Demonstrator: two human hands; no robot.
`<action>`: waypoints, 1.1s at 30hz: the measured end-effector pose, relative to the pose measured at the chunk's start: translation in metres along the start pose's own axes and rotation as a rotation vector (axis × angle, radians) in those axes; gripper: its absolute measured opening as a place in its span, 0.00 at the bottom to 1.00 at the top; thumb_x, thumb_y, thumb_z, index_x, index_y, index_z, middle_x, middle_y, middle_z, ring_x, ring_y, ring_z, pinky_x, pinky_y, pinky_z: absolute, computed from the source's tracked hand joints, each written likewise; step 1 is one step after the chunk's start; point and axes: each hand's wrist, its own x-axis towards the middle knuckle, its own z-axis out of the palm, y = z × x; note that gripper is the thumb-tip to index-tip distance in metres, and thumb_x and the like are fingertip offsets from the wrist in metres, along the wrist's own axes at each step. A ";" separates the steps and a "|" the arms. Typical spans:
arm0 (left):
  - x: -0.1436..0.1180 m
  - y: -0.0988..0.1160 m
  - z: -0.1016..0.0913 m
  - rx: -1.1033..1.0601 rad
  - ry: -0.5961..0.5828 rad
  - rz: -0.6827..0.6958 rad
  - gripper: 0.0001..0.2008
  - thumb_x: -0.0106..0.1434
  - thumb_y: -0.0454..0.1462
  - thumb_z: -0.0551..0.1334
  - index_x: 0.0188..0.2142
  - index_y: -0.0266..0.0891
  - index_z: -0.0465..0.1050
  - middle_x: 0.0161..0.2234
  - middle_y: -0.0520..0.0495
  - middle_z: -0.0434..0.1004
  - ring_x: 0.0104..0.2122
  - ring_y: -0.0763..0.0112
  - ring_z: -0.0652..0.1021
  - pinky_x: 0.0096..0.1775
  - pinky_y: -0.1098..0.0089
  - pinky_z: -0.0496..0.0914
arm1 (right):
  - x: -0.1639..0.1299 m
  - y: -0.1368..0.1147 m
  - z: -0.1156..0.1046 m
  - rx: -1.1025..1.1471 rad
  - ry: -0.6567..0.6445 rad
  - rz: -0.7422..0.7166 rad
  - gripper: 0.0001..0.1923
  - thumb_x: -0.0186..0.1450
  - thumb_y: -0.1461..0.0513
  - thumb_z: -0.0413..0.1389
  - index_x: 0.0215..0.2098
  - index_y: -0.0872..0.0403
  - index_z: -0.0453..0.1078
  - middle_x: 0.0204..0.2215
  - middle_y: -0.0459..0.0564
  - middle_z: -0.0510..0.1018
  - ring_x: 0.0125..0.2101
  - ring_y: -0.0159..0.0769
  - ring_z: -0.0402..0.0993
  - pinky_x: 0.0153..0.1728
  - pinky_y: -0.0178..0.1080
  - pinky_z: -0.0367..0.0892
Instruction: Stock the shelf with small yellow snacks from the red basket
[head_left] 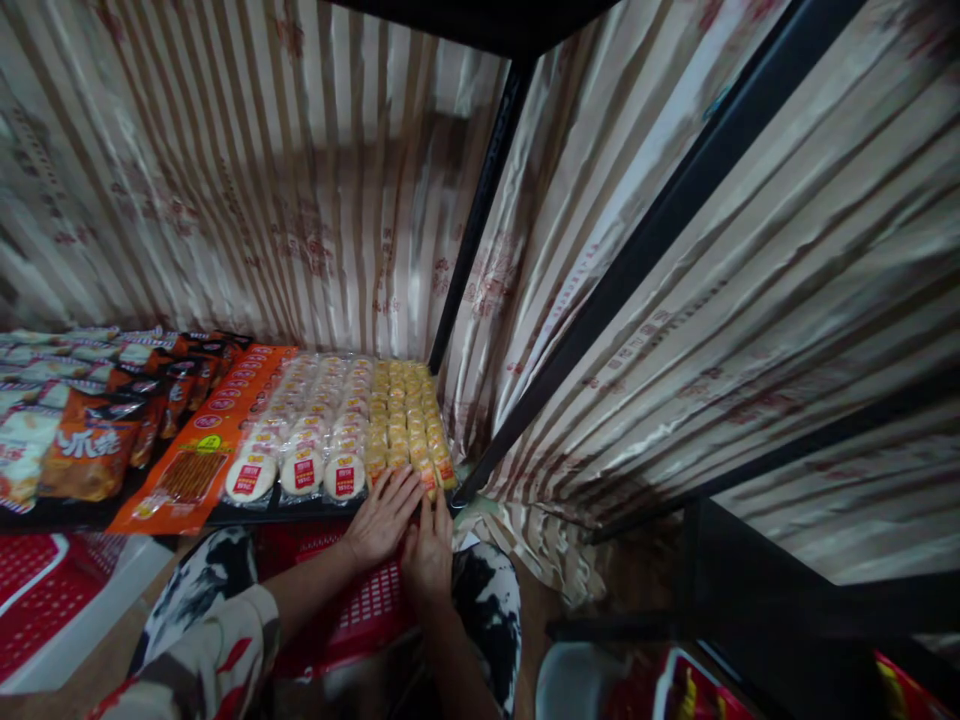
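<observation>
Small yellow-wrapped snack packets (409, 410) stand in tight rows at the right end of a low shelf. My left hand (385, 518) lies with its fingers stretched over the front of these rows. Close beside it, my right hand (429, 555) reaches up with extended fingers, its tips touching the front packets near the shelf's corner. Neither hand visibly grips anything, though the right thumb side is partly hidden. Left of the yellow rows are round white wrapped cakes (302, 472) with red labels, in several overlapping rows.
Orange snack packs (180, 475) and bagged snacks (90, 440) fill the shelf's left part. Below stand a red basket (367, 610) between my knees and another red basket (45, 590) at left. Black posts (637, 250) frame the shelf, with striped curtains (337, 180) behind.
</observation>
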 end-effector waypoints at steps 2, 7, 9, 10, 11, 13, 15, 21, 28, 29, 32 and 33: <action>-0.006 0.001 0.001 -0.008 0.018 -0.027 0.26 0.65 0.39 0.50 0.61 0.35 0.54 0.62 0.42 0.56 0.63 0.57 0.49 0.61 0.53 0.41 | -0.001 0.001 -0.001 -0.023 -0.013 -0.008 0.26 0.63 0.64 0.45 0.59 0.65 0.58 0.61 0.68 0.54 0.60 0.53 0.50 0.53 0.54 0.60; -0.016 0.000 -0.005 -0.032 -0.040 0.009 0.24 0.65 0.39 0.50 0.60 0.38 0.56 0.61 0.45 0.57 0.63 0.55 0.50 0.60 0.51 0.41 | -0.002 -0.005 -0.005 -0.040 -0.032 0.022 0.26 0.61 0.65 0.45 0.58 0.63 0.60 0.60 0.67 0.55 0.58 0.53 0.55 0.52 0.53 0.61; -0.015 -0.001 -0.010 -0.038 -0.068 0.015 0.24 0.65 0.38 0.50 0.61 0.39 0.55 0.62 0.47 0.56 0.63 0.56 0.50 0.60 0.51 0.42 | 0.000 -0.010 -0.008 -0.038 -0.042 0.059 0.26 0.62 0.65 0.45 0.57 0.64 0.61 0.60 0.67 0.56 0.56 0.52 0.57 0.51 0.53 0.61; -0.014 -0.002 -0.012 -0.040 -0.077 0.013 0.24 0.65 0.37 0.49 0.61 0.39 0.55 0.62 0.48 0.56 0.63 0.56 0.50 0.60 0.51 0.42 | 0.002 -0.012 -0.010 -0.030 -0.045 0.075 0.26 0.62 0.65 0.45 0.57 0.64 0.61 0.59 0.67 0.57 0.55 0.52 0.58 0.51 0.52 0.61; -0.012 -0.002 -0.014 -0.043 -0.081 0.012 0.25 0.65 0.36 0.49 0.61 0.38 0.54 0.62 0.48 0.55 0.63 0.57 0.50 0.60 0.52 0.43 | 0.003 -0.014 -0.011 -0.018 -0.046 0.086 0.26 0.62 0.65 0.44 0.57 0.64 0.61 0.59 0.67 0.58 0.55 0.51 0.59 0.51 0.52 0.62; -0.008 -0.003 -0.017 -0.049 -0.082 0.009 0.25 0.65 0.36 0.49 0.62 0.37 0.52 0.63 0.48 0.54 0.63 0.57 0.49 0.60 0.52 0.44 | 0.007 -0.018 -0.013 0.014 -0.054 0.096 0.26 0.62 0.66 0.44 0.58 0.65 0.60 0.58 0.67 0.60 0.54 0.49 0.60 0.50 0.50 0.62; -0.005 -0.003 -0.018 -0.055 -0.085 0.005 0.25 0.65 0.35 0.49 0.62 0.36 0.52 0.63 0.47 0.54 0.63 0.57 0.49 0.60 0.52 0.45 | 0.010 -0.019 -0.014 0.044 -0.059 0.099 0.26 0.62 0.66 0.43 0.57 0.67 0.60 0.57 0.66 0.61 0.54 0.48 0.60 0.51 0.49 0.63; -0.002 -0.004 -0.021 -0.070 -0.093 -0.004 0.24 0.65 0.35 0.49 0.61 0.35 0.54 0.63 0.47 0.53 0.63 0.58 0.49 0.61 0.53 0.45 | 0.014 -0.019 -0.015 0.083 -0.060 0.103 0.26 0.60 0.68 0.42 0.56 0.67 0.62 0.57 0.65 0.62 0.54 0.46 0.61 0.53 0.48 0.61; -0.005 -0.004 -0.016 -0.097 -0.091 0.019 0.25 0.64 0.33 0.50 0.61 0.34 0.54 0.62 0.43 0.55 0.64 0.59 0.49 0.61 0.52 0.47 | 0.008 -0.015 -0.013 0.130 -0.026 0.114 0.26 0.60 0.69 0.42 0.56 0.61 0.63 0.57 0.62 0.61 0.53 0.43 0.62 0.51 0.47 0.63; -0.005 -0.004 -0.016 -0.102 -0.093 0.021 0.25 0.64 0.34 0.49 0.61 0.34 0.54 0.62 0.43 0.55 0.63 0.59 0.49 0.61 0.51 0.47 | 0.008 -0.014 -0.012 0.134 -0.026 0.113 0.26 0.60 0.69 0.42 0.56 0.60 0.63 0.57 0.61 0.61 0.53 0.43 0.62 0.51 0.47 0.63; -0.005 -0.003 -0.017 -0.104 -0.097 0.018 0.25 0.64 0.33 0.49 0.61 0.34 0.54 0.63 0.43 0.54 0.64 0.59 0.49 0.61 0.51 0.46 | 0.008 -0.013 -0.011 0.128 -0.028 0.117 0.26 0.61 0.68 0.42 0.57 0.61 0.63 0.58 0.61 0.61 0.54 0.45 0.61 0.52 0.49 0.62; -0.004 -0.003 -0.018 -0.102 -0.097 0.014 0.25 0.64 0.33 0.49 0.61 0.34 0.53 0.63 0.43 0.53 0.64 0.60 0.48 0.61 0.51 0.46 | 0.008 -0.013 -0.011 0.123 -0.029 0.117 0.26 0.61 0.68 0.42 0.57 0.61 0.62 0.58 0.61 0.61 0.54 0.45 0.60 0.52 0.49 0.62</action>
